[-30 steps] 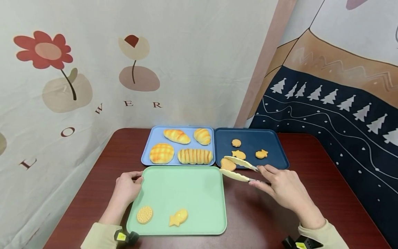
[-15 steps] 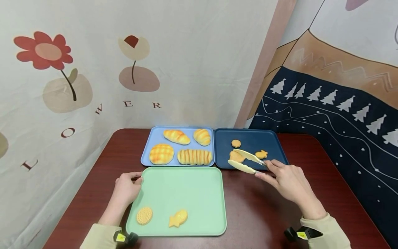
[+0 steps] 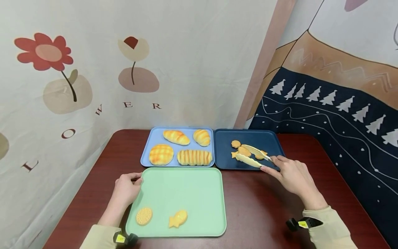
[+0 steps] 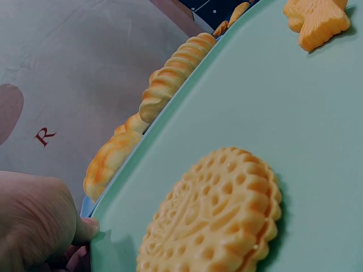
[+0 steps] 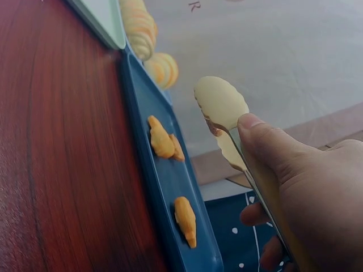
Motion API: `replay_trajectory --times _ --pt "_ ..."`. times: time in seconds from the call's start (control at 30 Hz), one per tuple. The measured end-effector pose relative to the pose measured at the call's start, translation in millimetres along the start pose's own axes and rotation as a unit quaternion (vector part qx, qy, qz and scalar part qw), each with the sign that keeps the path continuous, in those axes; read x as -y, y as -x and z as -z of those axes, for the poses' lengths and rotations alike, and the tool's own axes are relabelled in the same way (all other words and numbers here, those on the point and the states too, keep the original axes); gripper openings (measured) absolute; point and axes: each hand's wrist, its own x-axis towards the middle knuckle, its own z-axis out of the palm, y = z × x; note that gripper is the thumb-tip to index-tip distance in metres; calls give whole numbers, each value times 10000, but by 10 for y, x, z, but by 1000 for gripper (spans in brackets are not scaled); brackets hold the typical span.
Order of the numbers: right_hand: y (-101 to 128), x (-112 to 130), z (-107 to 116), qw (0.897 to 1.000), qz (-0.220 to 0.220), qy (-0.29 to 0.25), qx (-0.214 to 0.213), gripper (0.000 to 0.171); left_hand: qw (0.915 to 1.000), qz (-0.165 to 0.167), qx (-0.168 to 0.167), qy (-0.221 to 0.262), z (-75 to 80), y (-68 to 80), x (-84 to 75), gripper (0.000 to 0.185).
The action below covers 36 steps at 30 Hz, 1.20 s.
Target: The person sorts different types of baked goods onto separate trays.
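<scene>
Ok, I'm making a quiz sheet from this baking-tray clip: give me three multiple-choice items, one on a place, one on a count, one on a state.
1. Where are the tongs?
A) over the dark blue tray
B) over the green tray
C) on the bare table

2. How many pieces lie on the green tray?
A) four
B) two
C) none

3. What is the left hand doing?
A) lifting a bread roll
B) lying flat on the table
C) holding the green tray's edge

Answers: 1 A, the right hand holds them above the dark blue tray; 2 B, a round biscuit and a fish-shaped one; 3 C, its fingers grip the rim.
</scene>
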Motion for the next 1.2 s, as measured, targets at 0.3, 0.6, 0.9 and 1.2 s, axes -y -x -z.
replay_trajectory --times 0.3,0.6,0.9,1.2 --pt "-53 -86 -67 9999 -122 -59 97 66 10000 -17 -52 -54 -8 70 85 32" --pt "-144 -201 -57 9985 -439 -47 332 71 10000 17 -35 -6 -29 75 32 33" --pt "-243 -304 -137 9964 -669 -134 501 68 10000 -31 -72 -39 -21 46 35 32" --pt "-365 -406 -147 9951 -800 -130 573 60 10000 -60 -67 -37 4 9 -14 32"
